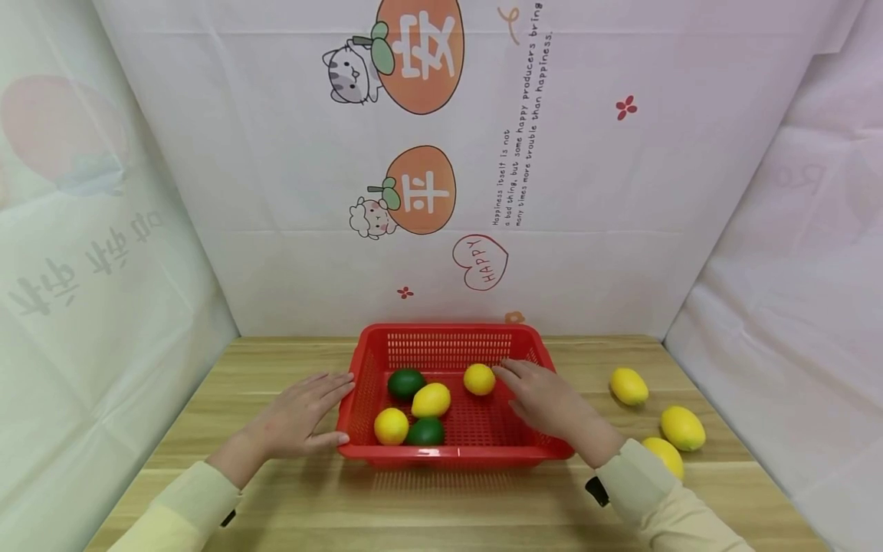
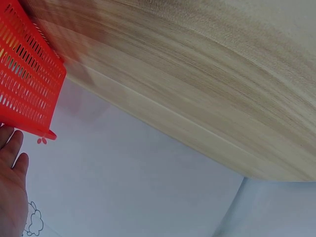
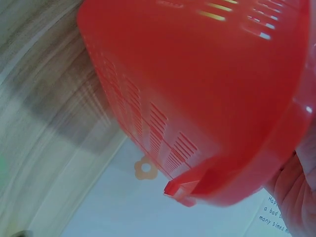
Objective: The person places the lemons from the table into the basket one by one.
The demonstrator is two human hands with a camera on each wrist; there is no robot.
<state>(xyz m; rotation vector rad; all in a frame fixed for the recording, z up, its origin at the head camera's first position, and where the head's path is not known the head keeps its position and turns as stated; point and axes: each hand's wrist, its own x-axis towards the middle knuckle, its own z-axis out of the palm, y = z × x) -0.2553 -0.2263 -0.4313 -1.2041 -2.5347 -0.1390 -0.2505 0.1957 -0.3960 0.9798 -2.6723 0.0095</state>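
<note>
A red perforated plastic basket (image 1: 455, 452) stands on the table. Inside lie two dark green oval fruits (image 1: 406, 383), a yellow lemon (image 1: 431, 400) and two round-looking yellow fruits (image 1: 479, 379). My left hand (image 1: 303, 414) touches the basket's left rim with its fingers extended; in the left wrist view the fingertips of this hand (image 2: 11, 182) meet the rim. Reaching over the right side, my right hand (image 1: 548, 399) has its fingers above the basket, close to the right yellow fruit but apart from it. In the right wrist view, the basket wall hides much of this hand (image 3: 296, 192).
Three yellow lemons (image 1: 683, 428) lie on the wooden table (image 1: 290, 498) to the right of the basket, one partly behind the right sleeve (image 1: 641, 483). A white printed cloth (image 1: 303, 184) rises behind the table, with white sheets on both sides.
</note>
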